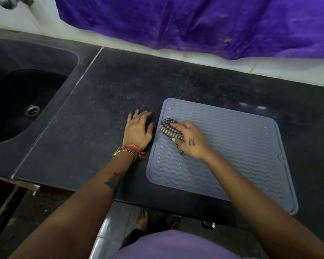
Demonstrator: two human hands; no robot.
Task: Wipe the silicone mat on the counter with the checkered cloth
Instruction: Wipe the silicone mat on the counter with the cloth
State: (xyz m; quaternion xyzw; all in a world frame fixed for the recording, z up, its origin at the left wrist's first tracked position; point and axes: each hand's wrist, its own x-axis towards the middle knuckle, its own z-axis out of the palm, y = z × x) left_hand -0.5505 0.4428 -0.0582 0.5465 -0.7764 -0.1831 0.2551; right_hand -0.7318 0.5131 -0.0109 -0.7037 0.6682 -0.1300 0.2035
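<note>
A blue-grey silicone mat [232, 146] with wavy ridges lies flat on the dark worktop [101, 113], toward the right part of it, its near right corner reaching the worktop's front edge. The right hand [192, 140] is on the mat near its left edge, fingers curled round a bunched checkered cloth [169, 128], which it holds down against the ridged surface; part of the cloth sticks out past the fingertips toward the mat's left edge and a strip trails back under the palm. The left hand [137, 128] rests flat on the bare worktop just beside the mat's left edge, fingers spread and straight, holding nothing; whether the thumb touches the mat's rim I cannot tell. That wrist wears bracelets [127, 151], one gold and others orange and dark. To the left, set into the worktop, is a dark sink [13, 86] with a metal drain [32, 110] at its bottom. Along the worktop's back edge runs a white wall base, and above it hangs a purple sheet [195, 23]. Below the front edge a bare foot [143, 220] stands on the tiled floor.
</note>
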